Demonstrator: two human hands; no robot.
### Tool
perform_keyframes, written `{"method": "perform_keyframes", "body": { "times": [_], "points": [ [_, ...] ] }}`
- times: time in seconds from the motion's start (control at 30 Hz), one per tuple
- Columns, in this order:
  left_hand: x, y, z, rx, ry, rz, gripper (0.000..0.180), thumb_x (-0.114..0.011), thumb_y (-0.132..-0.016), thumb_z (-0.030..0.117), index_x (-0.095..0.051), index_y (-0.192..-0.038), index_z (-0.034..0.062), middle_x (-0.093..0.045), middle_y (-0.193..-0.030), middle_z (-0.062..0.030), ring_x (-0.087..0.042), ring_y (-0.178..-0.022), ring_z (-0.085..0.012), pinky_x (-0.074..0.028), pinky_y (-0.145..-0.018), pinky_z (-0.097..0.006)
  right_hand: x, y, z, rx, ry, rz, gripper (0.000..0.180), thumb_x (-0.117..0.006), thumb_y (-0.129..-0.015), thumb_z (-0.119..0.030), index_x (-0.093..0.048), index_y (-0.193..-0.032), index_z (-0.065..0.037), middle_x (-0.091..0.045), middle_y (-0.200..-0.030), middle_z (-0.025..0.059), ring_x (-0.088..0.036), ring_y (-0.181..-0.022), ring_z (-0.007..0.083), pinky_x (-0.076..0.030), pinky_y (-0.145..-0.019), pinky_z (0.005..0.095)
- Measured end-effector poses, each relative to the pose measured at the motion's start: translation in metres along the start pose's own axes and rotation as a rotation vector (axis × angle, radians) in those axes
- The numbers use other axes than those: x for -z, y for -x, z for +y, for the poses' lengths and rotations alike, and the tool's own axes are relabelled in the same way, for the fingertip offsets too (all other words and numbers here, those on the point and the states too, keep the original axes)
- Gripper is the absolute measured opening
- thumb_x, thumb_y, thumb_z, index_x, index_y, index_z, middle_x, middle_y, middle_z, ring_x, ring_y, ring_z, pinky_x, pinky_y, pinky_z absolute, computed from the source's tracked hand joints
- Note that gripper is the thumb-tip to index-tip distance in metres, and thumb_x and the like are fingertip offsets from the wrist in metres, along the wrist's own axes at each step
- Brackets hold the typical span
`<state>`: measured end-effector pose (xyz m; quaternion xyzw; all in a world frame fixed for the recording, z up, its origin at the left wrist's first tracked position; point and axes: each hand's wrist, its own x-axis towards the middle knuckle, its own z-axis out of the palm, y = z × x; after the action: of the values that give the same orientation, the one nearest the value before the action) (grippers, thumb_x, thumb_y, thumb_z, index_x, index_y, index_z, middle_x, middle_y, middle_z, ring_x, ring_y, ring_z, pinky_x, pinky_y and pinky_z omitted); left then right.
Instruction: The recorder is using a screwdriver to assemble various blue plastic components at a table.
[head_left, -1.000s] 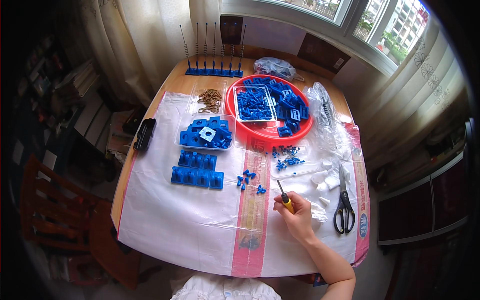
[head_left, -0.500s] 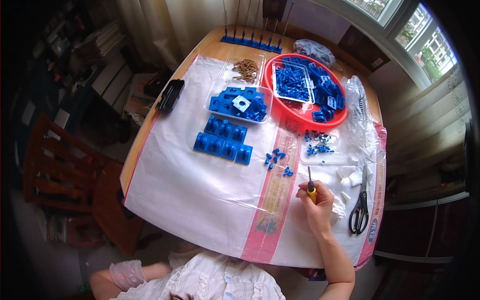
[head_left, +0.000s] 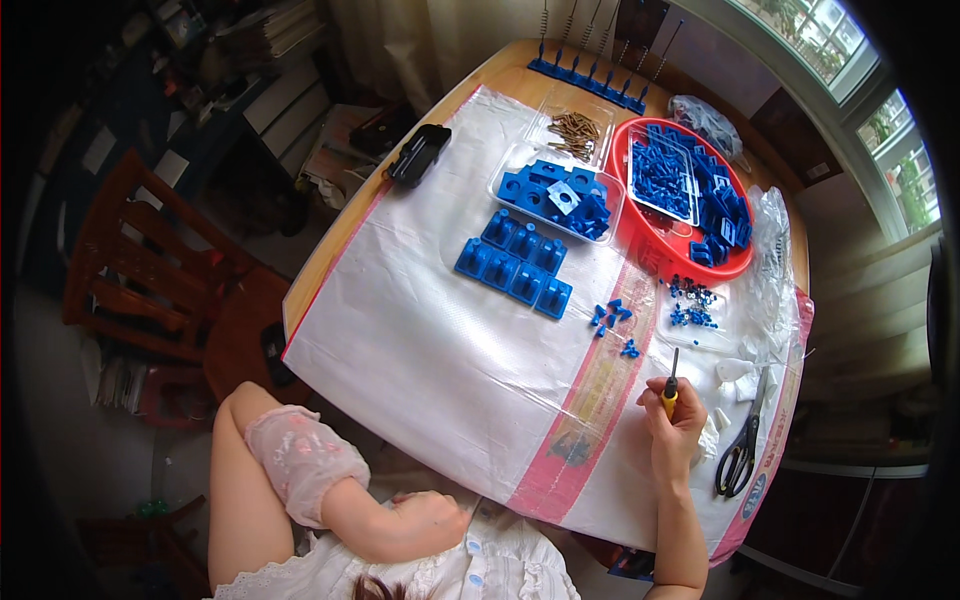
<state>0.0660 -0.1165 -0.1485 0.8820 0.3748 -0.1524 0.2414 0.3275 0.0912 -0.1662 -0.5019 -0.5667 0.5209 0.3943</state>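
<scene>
The small yellow-handled screwdriver [head_left: 671, 385] stands tip-up in the right hand [head_left: 672, 432], which is closed around its handle and resting on the white sheet [head_left: 430, 350] just beside the scissors [head_left: 742, 452]. Since a second ago the left hand [head_left: 425, 523] has come into sight, loosely curled and holding nothing at the person's lap, off the table. So the blue plastic blocks [head_left: 512, 265] and loose small blue pieces [head_left: 612, 318] lie untouched.
</scene>
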Motion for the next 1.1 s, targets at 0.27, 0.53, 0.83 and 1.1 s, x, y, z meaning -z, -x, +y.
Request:
{"method": "perform_keyframes", "body": {
  "times": [0.27,0.53,0.83,1.1],
  "points": [
    [-0.007,-0.024,0.021,-0.066,-0.185,0.147,0.014,-0.063,-0.078,0.012,-0.058,-0.082,-0.0006,-0.059,-0.062,-0.0091,-0.062,-0.05,-0.0194,-0.05,-0.041,-0.032,-0.002,-0.001,0.003,-0.029,-0.018,-0.017,0.009,-0.063,-0.09,0.003,-0.065,-0.099,0.001,-0.063,-0.081,0.001,-0.06,-0.074,0.006,-0.043,-0.063,0.0193],
    [0.032,-0.012,0.007,-0.223,0.041,0.084,0.014,-0.062,-0.079,0.009,-0.054,-0.081,-0.002,-0.059,-0.061,-0.0113,-0.065,-0.052,-0.0248,-0.051,-0.044,-0.034,-0.001,-0.001,-0.003,0.044,-0.017,0.041,0.019,-0.063,-0.09,0.002,-0.06,-0.109,0.0,-0.061,-0.082,0.0013,-0.059,-0.076,0.0074,-0.044,-0.067,0.0203],
    [0.185,-0.054,-0.074,-0.436,0.511,0.637,0.015,-0.068,-0.082,0.011,-0.058,-0.093,0.0061,-0.057,-0.065,-0.0064,-0.065,-0.058,-0.0216,-0.05,-0.051,-0.033,0.005,-0.005,-0.026,0.193,0.055,0.167,0.045,-0.057,-0.092,0.005,-0.039,-0.133,-0.004,-0.054,-0.088,0.0024,-0.05,-0.073,0.006,-0.042,-0.064,0.021],
    [0.148,-0.1,-0.097,-0.102,-0.052,1.003,0.019,-0.08,-0.075,0.02,-0.064,-0.075,0.0096,-0.053,-0.06,-0.0017,-0.056,-0.052,-0.0162,-0.043,-0.046,-0.03,0.02,0.003,-0.039,0.312,0.867,0.236,0.051,-0.064,-0.083,0.001,-0.045,-0.131,-0.004,-0.061,-0.074,0.0165,-0.064,-0.062,0.0327,-0.047,-0.056,0.0427]
  ]
}}
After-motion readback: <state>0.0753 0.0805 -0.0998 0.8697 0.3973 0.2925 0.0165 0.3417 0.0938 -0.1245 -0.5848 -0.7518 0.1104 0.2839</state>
